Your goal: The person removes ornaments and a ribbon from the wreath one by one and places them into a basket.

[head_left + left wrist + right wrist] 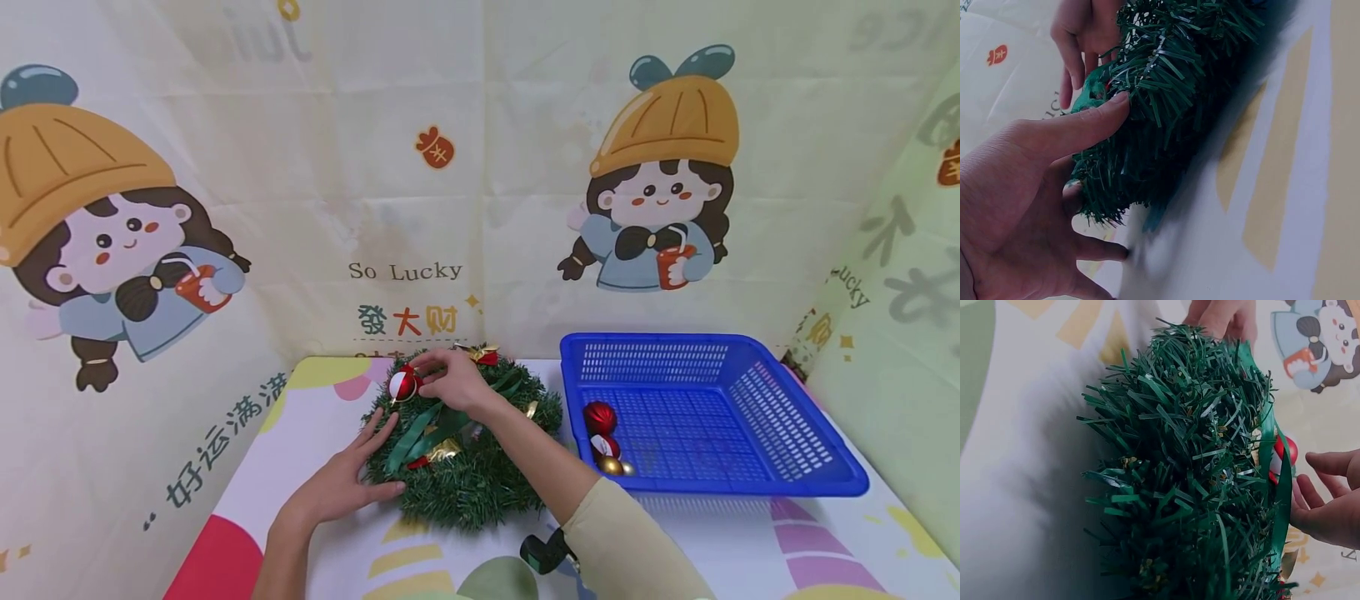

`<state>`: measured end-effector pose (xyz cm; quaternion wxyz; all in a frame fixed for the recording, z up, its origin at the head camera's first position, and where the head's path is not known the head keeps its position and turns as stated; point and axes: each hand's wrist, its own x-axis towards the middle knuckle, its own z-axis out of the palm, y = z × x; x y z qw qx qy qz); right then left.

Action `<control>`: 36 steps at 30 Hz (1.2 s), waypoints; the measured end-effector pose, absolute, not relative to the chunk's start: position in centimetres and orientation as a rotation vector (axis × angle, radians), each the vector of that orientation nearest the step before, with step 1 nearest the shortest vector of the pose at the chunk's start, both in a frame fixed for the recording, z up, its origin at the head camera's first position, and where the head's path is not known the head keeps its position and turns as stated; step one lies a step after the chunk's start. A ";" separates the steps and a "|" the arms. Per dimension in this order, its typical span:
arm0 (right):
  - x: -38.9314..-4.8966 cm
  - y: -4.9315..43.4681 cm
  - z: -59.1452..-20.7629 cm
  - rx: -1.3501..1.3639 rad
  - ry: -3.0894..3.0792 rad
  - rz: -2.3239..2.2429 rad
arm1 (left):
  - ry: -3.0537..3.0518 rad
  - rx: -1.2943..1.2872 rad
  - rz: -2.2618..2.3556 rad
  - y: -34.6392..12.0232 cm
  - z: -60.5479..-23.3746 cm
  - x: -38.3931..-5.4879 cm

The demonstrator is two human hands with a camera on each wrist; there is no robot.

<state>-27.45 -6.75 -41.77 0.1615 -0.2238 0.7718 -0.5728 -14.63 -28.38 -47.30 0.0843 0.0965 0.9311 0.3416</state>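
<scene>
Head view: a green wreath [480, 487] is laid flat on the table [300, 437], close to the back edge and left of middle. It is dressed with a green ribbon [408, 437], a gold-and-red bow [444, 451] on its near side and another red-and-gold bow [483, 357] on its far side. A red-and-white bauble [402, 384] is seen on its upper left part, the side toward the table's back left corner.

The wreath's left side is touched by the left hand [341, 483], fingers spread, nothing gripped; in the left wrist view its thumb is laid against the greenery. The right hand [459, 385] is brought over the wreath, fingers bent right beside the bauble. Whether the bauble or its loop is pinched cannot be told: in the right wrist view a gap is shown between fingertips and ball, and the contact is not made clear.

Step in hand, as judged: bauble being placed or adjusted on the wreath, with the wreath apparently steadied by the left hand. For the next move, the bauble needs to be secured or settled among the sprigs, without the ribbon being snagged. More ornaments, including a ribbed red ball [600, 418] and a gold ball [610, 466], are left in the blue basket [697, 485], set toward the table's back right corner.
</scene>
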 end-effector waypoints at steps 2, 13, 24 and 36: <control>-27.5 -7.0 -41.8 -0.626 2.202 -1.635 | 2.777 0.287 1.016 -28.4 -47.3 -14.6; -27.6 -8.4 -42.2 -0.540 2.250 -1.638 | 2.761 0.277 1.015 -28.3 -47.2 -14.5; -27.5 -8.9 -42.2 -0.528 2.302 -1.588 | 2.762 0.277 1.006 -28.4 -47.4 -14.6; -27.4 -9.6 -42.6 -0.558 2.355 -1.509 | 2.769 0.282 1.012 -28.3 -47.5 -14.5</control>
